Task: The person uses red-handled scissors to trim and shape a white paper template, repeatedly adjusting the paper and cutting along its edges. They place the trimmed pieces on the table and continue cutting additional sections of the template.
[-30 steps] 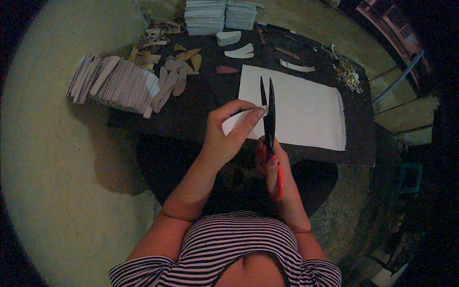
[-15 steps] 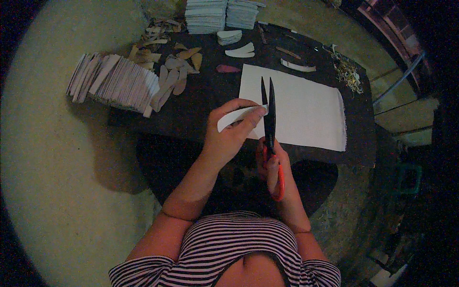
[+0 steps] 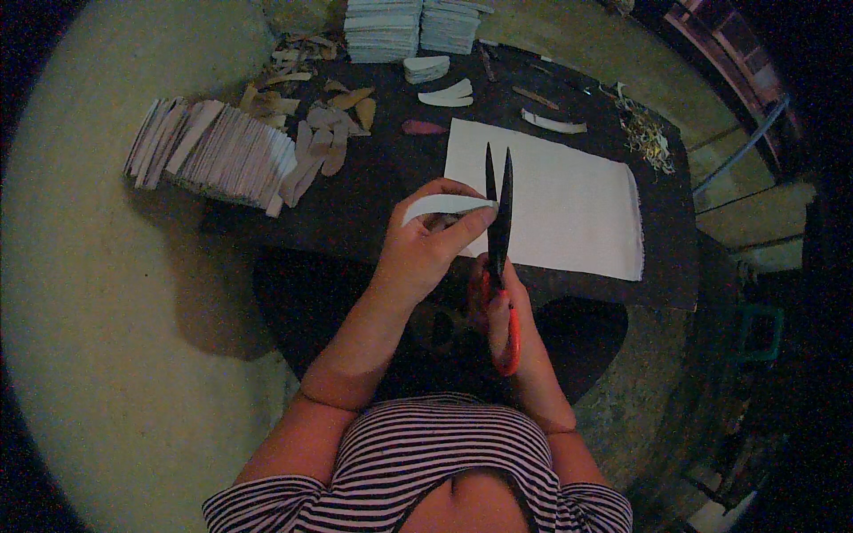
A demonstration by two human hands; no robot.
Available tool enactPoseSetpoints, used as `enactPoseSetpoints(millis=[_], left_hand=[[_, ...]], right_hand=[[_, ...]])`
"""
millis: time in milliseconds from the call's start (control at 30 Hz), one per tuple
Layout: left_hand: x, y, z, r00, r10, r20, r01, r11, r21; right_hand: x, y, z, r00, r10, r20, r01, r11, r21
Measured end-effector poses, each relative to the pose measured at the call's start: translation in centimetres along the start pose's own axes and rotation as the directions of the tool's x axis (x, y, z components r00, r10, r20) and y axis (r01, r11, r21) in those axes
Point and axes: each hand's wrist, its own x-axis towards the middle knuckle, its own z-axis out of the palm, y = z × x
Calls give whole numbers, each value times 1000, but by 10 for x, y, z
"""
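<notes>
My left hand [image 3: 425,238] pinches a curved white strip [image 3: 435,206], its right end between thumb and fingertips. Just to the right, my right hand [image 3: 504,306] is closed round the red handles of a pair of scissors [image 3: 499,231]. The dark blades point away from me and stand parted, close beside my left fingertips. Whether an edge of the strip lies between them I cannot tell. Beneath both hands, a large white sheet [image 3: 569,204] with a frayed right edge lies on the dark table [image 3: 373,213].
At the left leans a long row of stacked strips [image 3: 213,155], beside loose tan and grey curved pieces [image 3: 333,124]. White stacks [image 3: 382,31] stand at the back, with small curved white pieces [image 3: 447,93] before them. Thin scraps [image 3: 647,138] heap at the right edge.
The scissor blades have parted wider, and the handles have shifted slightly left. My left hand has turned the strip, so its left end sits higher and it lies more level.
</notes>
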Motion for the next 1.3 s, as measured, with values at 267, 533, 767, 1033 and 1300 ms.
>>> enactPoseSetpoints(millis=[267, 533, 767, 1033, 1300], left_hand=[[1, -4, -1, 1000, 24, 4, -24, 999, -33], [-1, -3, -4, 1000, 7, -29, -8, 999, -40], [1, -6, -5, 999, 32, -34, -35, 997, -70], [6, -3, -13, 999, 34, 38, -33, 999, -34], [7, 0, -15, 996, 75, 46, -75, 997, -21]], right_hand=[[0, -1, 4, 995, 89, -41, -86, 994, 75], [1, -5, 2, 998, 56, -36, -58, 997, -45], [0, -3, 2, 999, 42, -21, -43, 999, -21], [-2, -4, -4, 999, -17, 35, 21, 995, -98], [-1, -1, -6, 999, 8, 50, 0, 989, -151]])
